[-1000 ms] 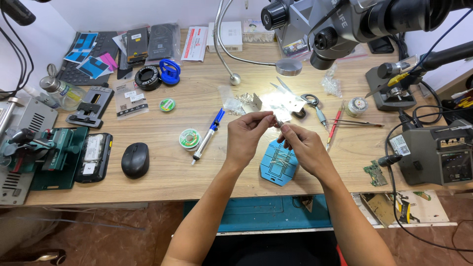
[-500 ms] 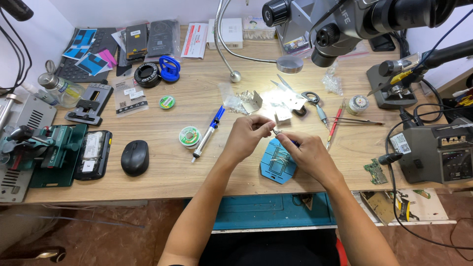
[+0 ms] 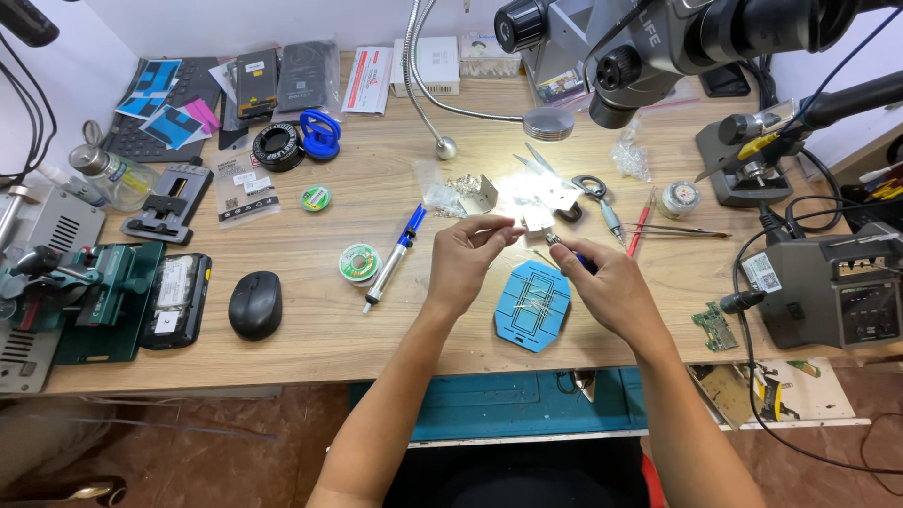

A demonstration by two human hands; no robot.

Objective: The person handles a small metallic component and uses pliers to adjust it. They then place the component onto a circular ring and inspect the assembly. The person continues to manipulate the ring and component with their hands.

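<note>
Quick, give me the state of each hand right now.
Left hand: fingers pinched on a small pale part, too small to identify.
Right hand: closed around a thin tool, tip toward the left hand.

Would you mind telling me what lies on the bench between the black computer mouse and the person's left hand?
In the head view, a green solder-wick spool and a blue-and-silver desoldering pump lie between the mouse and the left hand.

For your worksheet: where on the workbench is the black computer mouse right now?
In the head view, the black computer mouse lies on the wooden bench's left half near the front edge, between the black phone and the person's left forearm.
</note>
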